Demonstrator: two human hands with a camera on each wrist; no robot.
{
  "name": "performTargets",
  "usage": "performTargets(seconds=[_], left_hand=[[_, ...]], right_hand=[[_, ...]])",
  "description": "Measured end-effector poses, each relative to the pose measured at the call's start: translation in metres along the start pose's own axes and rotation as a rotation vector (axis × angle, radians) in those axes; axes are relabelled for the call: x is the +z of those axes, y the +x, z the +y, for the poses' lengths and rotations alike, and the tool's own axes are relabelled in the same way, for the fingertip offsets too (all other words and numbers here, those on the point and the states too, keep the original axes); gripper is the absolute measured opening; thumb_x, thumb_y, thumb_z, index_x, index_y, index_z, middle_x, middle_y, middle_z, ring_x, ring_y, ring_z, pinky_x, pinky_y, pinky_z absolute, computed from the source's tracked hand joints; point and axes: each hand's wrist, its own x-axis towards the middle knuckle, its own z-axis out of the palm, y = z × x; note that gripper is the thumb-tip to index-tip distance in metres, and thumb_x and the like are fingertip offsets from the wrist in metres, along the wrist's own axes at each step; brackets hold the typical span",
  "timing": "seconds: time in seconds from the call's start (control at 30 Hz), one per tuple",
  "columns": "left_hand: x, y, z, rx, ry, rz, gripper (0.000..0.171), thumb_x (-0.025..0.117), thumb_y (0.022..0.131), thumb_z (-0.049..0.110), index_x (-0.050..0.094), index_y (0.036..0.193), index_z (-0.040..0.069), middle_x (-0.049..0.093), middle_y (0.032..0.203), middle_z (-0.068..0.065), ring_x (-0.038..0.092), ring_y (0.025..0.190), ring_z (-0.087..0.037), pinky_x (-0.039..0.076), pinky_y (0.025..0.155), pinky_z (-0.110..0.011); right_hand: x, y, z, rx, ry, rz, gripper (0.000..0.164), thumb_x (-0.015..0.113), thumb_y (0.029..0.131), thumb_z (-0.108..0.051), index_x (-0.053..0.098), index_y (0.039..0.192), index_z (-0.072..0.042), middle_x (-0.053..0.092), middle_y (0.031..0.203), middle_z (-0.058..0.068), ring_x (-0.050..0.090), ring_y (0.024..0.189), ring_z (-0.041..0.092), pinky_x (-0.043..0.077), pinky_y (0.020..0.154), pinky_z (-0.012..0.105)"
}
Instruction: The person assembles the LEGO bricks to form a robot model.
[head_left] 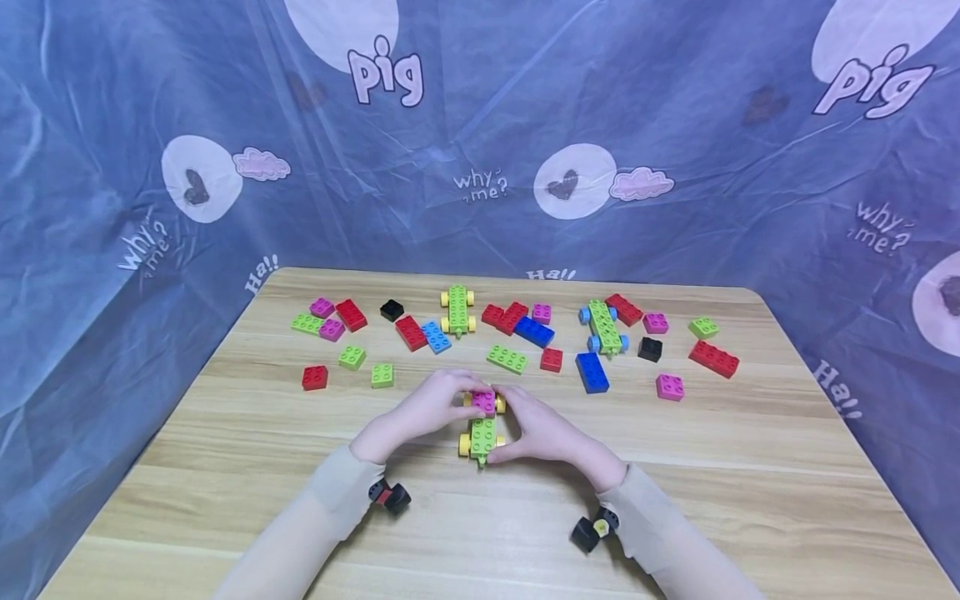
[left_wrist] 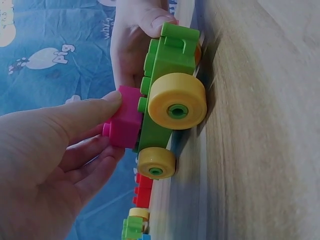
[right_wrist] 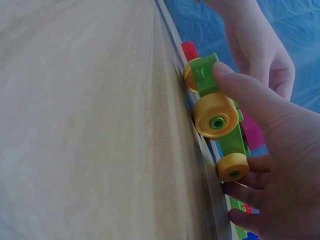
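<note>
Near the middle of the table a green toy car base [head_left: 482,438] with yellow wheels points away from me, its coupling tab at the near end. A magenta brick [head_left: 483,403] sits over the studs of its far half. My left hand [head_left: 429,407] pinches that brick between thumb and fingers, clearly seen in the left wrist view, where the brick [left_wrist: 126,117] lies right at the studs. My right hand [head_left: 543,427] holds the base lengthwise, thumb on the near end and fingers around the far end. In the right wrist view its fingertips reach past the far yellow wheel [right_wrist: 233,167].
Behind the hands lie several loose bricks, among them a red brick [head_left: 315,377], a lime brick [head_left: 382,376] and a blue brick [head_left: 592,372]. Two more car bases stand farther back, one yellow-wheeled base [head_left: 457,310] and one blue-wheeled base [head_left: 603,327]. A blue printed cloth [head_left: 480,108] hangs behind the table.
</note>
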Motion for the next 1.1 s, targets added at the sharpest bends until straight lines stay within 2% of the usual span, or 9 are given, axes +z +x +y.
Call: performTargets(seconds=[0.17,0.73,1.1], left_hand=[[0.001,-0.0001,0.0005,-0.027,-0.021,0.0,0.036,0.072,0.085,0.022,0.068,0.118,0.009,0.068,0.118,-0.008,0.062,0.112,-0.023,0.047,0.101,-0.041],[0.0016,0.0019,0.0075,-0.073,-0.002,-0.02,0.035,0.069,0.088,0.019,0.066,0.121,0.006,0.066,0.12,-0.01,0.06,0.114,-0.026,0.046,0.102,-0.042],[0.0034,0.0015,0.0045,-0.094,-0.04,-0.02,0.036,0.069,0.088,0.019,0.066,0.122,0.007,0.065,0.122,-0.01,0.059,0.117,-0.028,0.043,0.104,-0.044]], right_hand=[[0.0004,0.0,0.0007,0.0,0.003,0.002,0.11,0.082,0.067,-0.052,0.029,0.149,-0.001,0.035,0.152,0.019,0.034,0.14,0.036,0.029,0.114,0.051],[-0.0006,0.0007,-0.0003,0.007,0.021,0.003,0.111,0.083,0.067,-0.051,0.029,0.149,0.001,0.034,0.152,0.019,0.033,0.14,0.036,0.029,0.114,0.051],[-0.0016,0.0005,-0.0015,-0.002,0.035,-0.001,0.109,0.083,0.067,-0.05,0.03,0.148,0.002,0.036,0.151,0.02,0.033,0.14,0.036,0.028,0.114,0.052]])
